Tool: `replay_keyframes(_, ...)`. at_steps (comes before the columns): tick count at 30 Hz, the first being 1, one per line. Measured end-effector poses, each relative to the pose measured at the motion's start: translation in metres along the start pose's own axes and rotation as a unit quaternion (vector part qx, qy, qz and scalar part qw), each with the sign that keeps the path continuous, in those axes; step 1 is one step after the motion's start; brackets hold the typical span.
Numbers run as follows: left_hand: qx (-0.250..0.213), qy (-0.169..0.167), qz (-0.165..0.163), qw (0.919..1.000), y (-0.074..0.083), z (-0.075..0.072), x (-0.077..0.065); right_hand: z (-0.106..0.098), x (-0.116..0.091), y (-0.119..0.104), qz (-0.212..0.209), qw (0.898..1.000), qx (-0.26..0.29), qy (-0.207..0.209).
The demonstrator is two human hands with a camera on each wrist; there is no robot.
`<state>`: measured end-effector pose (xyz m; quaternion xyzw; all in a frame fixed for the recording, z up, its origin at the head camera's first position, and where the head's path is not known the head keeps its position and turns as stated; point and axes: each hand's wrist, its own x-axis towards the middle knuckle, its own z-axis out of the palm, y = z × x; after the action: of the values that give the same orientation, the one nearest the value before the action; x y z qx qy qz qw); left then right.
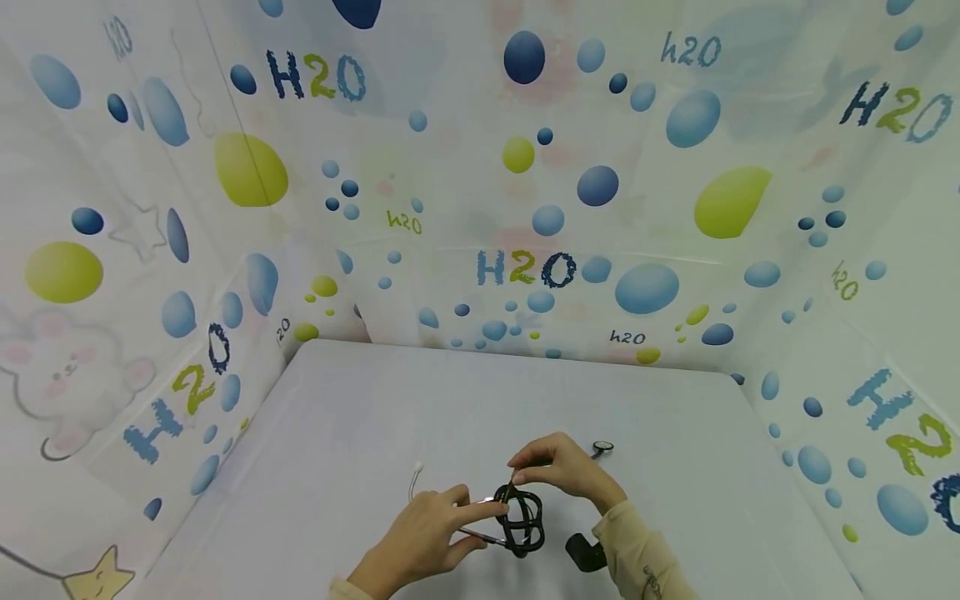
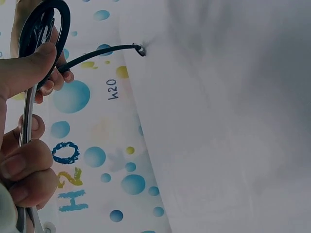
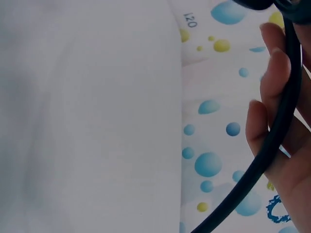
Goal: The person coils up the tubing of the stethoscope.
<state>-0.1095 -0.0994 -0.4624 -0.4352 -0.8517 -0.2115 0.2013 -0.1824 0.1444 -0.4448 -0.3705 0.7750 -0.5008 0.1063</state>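
- Stethoscope (image 1: 521, 525): lower centre of the head view, between the two hands, its black tubing (image 3: 277, 136) bunched in a coil.
- Left hand (image 1: 431, 533): fingers curled round the metal tubes (image 2: 28, 109), thumb against the coil; probably so the loops don't spring loose.
- Right hand (image 1: 562, 471): narrow pinch on the tubing at the coil's top; a length also runs along its fingers in the right wrist view. Looks like one hand steadies, the other handles the strand.
- Chest piece (image 1: 603, 447): just beyond the right wrist, tubing to it partly covered by that hand.
- Ear tip (image 1: 418, 467): pokes out past the left hand, which hides part of the metal tubes.
- Black object (image 1: 583, 552): lower right of centre, by the right sleeve (image 1: 637, 542), which seems to cover its edge; can't tell what it is.
- White table (image 1: 420, 392) below, printed backdrop (image 1: 450, 208) behind.
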Motion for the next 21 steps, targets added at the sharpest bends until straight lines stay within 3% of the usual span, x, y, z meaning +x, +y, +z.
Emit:
replay_keyframes(11, 0.005, 0.053, 0.018, 0.9984, 0.001, 0.000, 0.001, 0.011, -0.002, 0.020, -0.003, 0.997, 0.066, 0.033)
replay_keyframes(17, 0.007, 0.112, 0.017, 0.9936, -0.004, -0.001, 0.003, 0.016, -0.008, 0.008, 0.001, 0.997, 0.051, 0.061)
replay_keyframes(21, 0.002, 0.117, -0.002, 0.9931, -0.007, -0.003, 0.004, 0.024, -0.015, 0.020, -0.003, 0.994, 0.042, 0.103)
